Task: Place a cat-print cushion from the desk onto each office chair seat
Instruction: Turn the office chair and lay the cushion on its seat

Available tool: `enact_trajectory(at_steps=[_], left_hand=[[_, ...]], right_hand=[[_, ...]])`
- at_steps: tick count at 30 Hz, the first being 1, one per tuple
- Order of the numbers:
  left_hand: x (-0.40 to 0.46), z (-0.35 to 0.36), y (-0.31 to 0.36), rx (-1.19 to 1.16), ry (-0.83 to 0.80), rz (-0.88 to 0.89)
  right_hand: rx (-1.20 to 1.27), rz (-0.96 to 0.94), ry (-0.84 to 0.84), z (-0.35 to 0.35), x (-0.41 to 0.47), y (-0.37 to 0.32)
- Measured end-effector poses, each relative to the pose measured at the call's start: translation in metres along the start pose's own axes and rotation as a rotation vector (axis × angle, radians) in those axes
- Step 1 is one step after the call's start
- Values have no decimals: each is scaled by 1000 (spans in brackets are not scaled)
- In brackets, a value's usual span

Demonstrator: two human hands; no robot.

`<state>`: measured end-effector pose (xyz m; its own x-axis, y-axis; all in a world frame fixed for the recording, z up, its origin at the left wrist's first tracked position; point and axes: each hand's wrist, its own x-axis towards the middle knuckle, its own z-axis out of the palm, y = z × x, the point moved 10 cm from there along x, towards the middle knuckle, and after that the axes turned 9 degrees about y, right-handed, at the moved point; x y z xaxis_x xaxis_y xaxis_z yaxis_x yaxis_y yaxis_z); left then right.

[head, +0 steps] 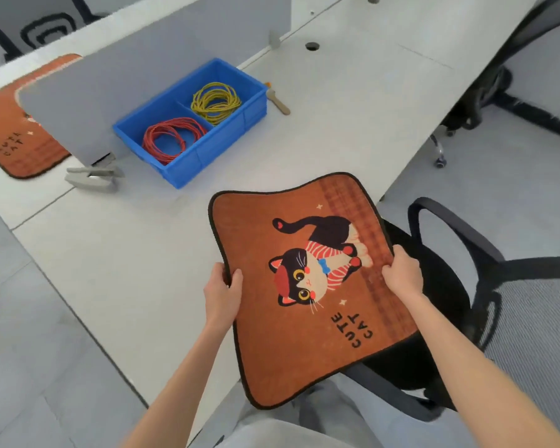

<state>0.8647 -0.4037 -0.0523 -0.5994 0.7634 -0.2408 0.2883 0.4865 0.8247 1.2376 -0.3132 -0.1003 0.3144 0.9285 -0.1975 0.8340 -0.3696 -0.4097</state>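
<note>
While the orange cat-print cushion [307, 286] is held off the desk [110, 270], the following is recorded.

Left hand: the left hand [223, 294] is closed on the cushion's left edge, thumb on the printed face, fingers wrapped behind.
Right hand: the right hand [403, 273] is pinched shut on the right edge, thumb on top.
Cushion position: it is held face up and slightly bowed, its far part over the desk's front edge and its near right part over the black seat of the near office chair [440, 286]; no contact with the seat can be confirmed.
Print: a black cat and the words "CUTE CAT" are seen.
Second cushion: another cushion [7, 130] is lying flat on the far desk, partly hidden by the grey divider [143, 59].
Blue bin: a blue bin [227, 130] is set on the desk, with a red wire coil [172, 137] and a yellow wire coil [215, 100] in separate compartments.
Second chair: a second office chair [505, 69] is seen at upper right, apparently tucked at the desk.
</note>
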Motion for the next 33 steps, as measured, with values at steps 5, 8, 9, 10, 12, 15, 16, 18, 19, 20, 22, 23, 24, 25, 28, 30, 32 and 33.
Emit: enact_trajectory(at_steps=[5, 8, 9, 10, 12, 15, 16, 18, 19, 20, 22, 23, 24, 25, 28, 30, 32, 33], left_hand=[[-60, 102, 22, 19, -252, 87], [-99, 166, 17, 65, -335, 99], [-109, 186, 15, 90, -339, 98], [-117, 202, 14, 105, -331, 90], [-129, 238, 7, 107, -319, 45], [-135, 278, -10, 103, -297, -55], [-134, 290, -17, 105, -292, -84], [-129, 310, -36, 108, -285, -126], [-123, 320, -49, 99, -282, -149], [-119, 328, -61, 77, -277, -185], [-109, 348, -96, 27, -281, -284], [-105, 360, -116, 15, -305, -341], [-103, 373, -137, 16, -347, -395], [-103, 383, -156, 34, -400, -439], [-101, 400, -203, 247, -517, -430], [-89, 398, -211, 359, -500, -333], [-71, 402, -203, 429, -471, -206], [-60, 406, -194, 445, -460, -144]], right_hand=[[3, 161, 122, -55, -13, 117], [-10, 192, 162, -68, -10, 161], [-13, 174, 164, -69, -5, 170], [-26, 146, 159, -69, -1, 172], [-76, 89, 153, -68, 12, 177], [-153, -7, 151, -60, 42, 177], [-176, -38, 154, -56, 55, 175], [-222, -119, 171, -47, 81, 170], [-243, -157, 178, -41, 95, 167], [-260, -190, 191, -36, 108, 163], [-280, -221, 228, -17, 133, 165], [-276, -222, 238, -2, 143, 170], [-259, -208, 230, 18, 148, 178], [-235, -180, 200, 41, 149, 188], [-76, 14, 21, 125, 122, 237], [-10, 115, -78, 171, 89, 265], [-51, 212, -135, 201, 60, 292], [-67, 264, -151, 208, 49, 303]])
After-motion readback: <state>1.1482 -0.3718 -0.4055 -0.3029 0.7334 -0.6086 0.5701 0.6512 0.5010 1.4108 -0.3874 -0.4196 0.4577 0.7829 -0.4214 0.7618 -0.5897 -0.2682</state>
